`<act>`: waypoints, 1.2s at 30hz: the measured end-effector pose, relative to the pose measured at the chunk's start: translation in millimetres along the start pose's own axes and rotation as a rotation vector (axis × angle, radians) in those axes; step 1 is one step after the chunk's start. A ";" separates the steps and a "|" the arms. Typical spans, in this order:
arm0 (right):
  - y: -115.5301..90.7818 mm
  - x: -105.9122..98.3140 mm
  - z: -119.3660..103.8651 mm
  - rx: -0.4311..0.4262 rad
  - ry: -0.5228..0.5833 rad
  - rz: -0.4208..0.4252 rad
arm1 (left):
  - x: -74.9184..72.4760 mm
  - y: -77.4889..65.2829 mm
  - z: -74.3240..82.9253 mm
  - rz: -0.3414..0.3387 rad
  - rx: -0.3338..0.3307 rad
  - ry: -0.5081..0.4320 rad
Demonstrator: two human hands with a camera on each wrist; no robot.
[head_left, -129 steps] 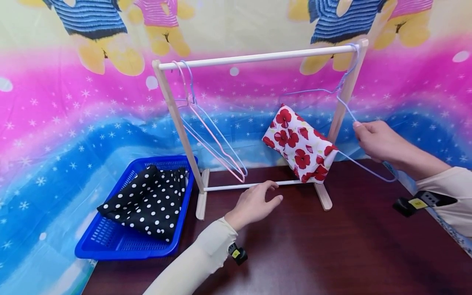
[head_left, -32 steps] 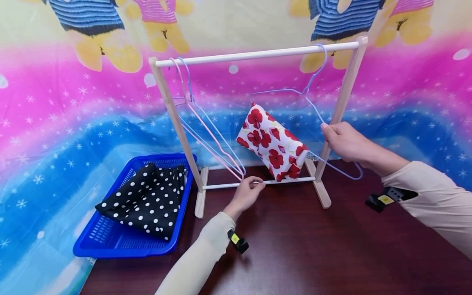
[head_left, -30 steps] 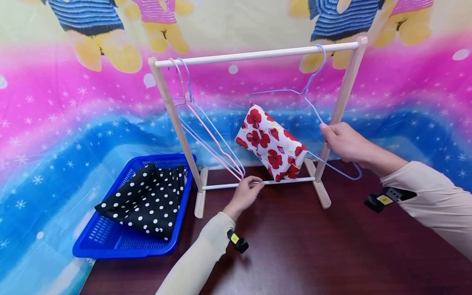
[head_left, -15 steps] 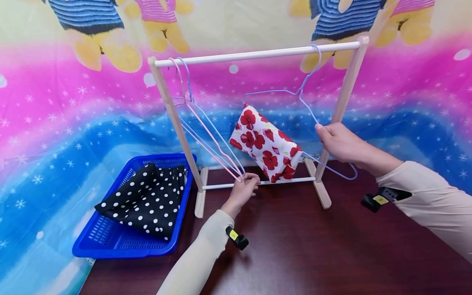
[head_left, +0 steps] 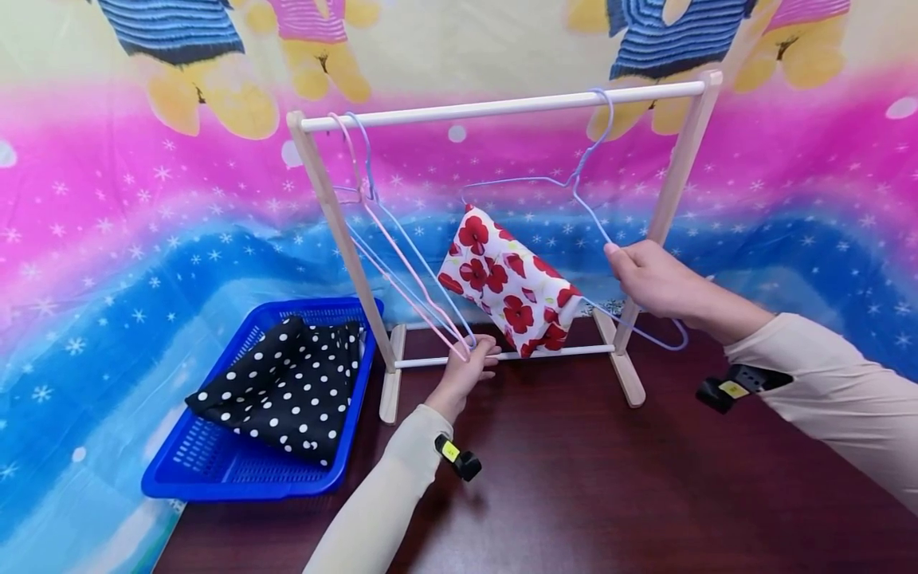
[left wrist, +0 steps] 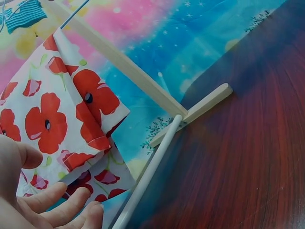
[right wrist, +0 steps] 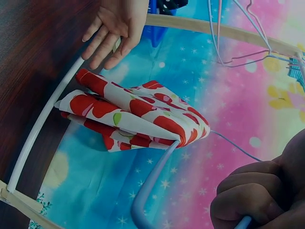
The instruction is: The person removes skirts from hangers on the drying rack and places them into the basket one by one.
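My right hand (head_left: 656, 275) grips one arm of a lilac wire hanger (head_left: 516, 180), hooked over the rack's top rod (head_left: 473, 109). A white cloth with red flowers (head_left: 512, 287) hangs folded over the hanger's lower bar, which slopes down to the right. My left hand (head_left: 468, 368) is by the lower corners of a pink hanger (head_left: 390, 241) and a blue hanger (head_left: 368, 151) at the rack's left end. The left wrist view shows its fingers (left wrist: 71, 207) spread loosely beside the flowered cloth, holding nothing; the right wrist view shows that palm (right wrist: 116, 24) too.
A blue plastic basket (head_left: 244, 488) stands left of the rack, with a black polka-dot cloth (head_left: 294, 391) in it. The wooden rack has a low white crossbar (head_left: 430, 362) and feet (head_left: 627, 379) on the dark red tabletop (head_left: 574, 494). A printed curtain hangs behind.
My right hand has slid the lilac hanger and flowered cloth leftward along the rod, away from the right post. My left hand has shifted left to the lower corners of the two hangers.
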State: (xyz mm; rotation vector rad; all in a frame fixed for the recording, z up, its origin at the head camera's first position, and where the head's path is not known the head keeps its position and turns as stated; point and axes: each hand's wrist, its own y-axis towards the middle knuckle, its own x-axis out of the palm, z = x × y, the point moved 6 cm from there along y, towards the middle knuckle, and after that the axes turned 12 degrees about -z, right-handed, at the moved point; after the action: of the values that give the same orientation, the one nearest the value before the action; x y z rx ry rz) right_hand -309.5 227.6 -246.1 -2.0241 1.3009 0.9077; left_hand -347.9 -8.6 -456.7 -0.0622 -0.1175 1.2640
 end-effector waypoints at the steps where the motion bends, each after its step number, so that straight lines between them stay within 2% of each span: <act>1: -0.1 0.4 -0.7 -0.003 -0.005 -0.005 | -0.2 -0.1 -0.1 -0.005 -0.004 -0.006; 8: 1.1 1.9 -5.9 -0.003 -0.011 -0.001 | -1.5 0.6 -0.2 -0.041 -0.041 -0.065; 12: 2.3 3.5 -8.7 0.003 -0.010 0.003 | -2.2 2.2 -0.2 -0.045 -0.069 -0.092; 18: 4.9 6.2 -12.0 0.009 0.001 -0.014 | -2.0 6.6 -0.9 -0.043 -0.077 -0.162; 28: 7.2 13.6 -20.0 0.000 0.008 -0.059 | -3.1 12.2 -4.9 -0.037 -0.113 -0.330; 36: 9.1 18.8 -25.8 -0.009 0.033 -0.091 | -0.8 16.8 -6.0 -0.097 -0.069 -0.516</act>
State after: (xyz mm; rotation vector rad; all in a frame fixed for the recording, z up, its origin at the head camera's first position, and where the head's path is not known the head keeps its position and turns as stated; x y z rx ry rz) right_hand -306.2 194.6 -245.8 -2.0952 1.2140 0.8433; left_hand -363.2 -4.2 -464.6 0.2103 -0.6025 1.1553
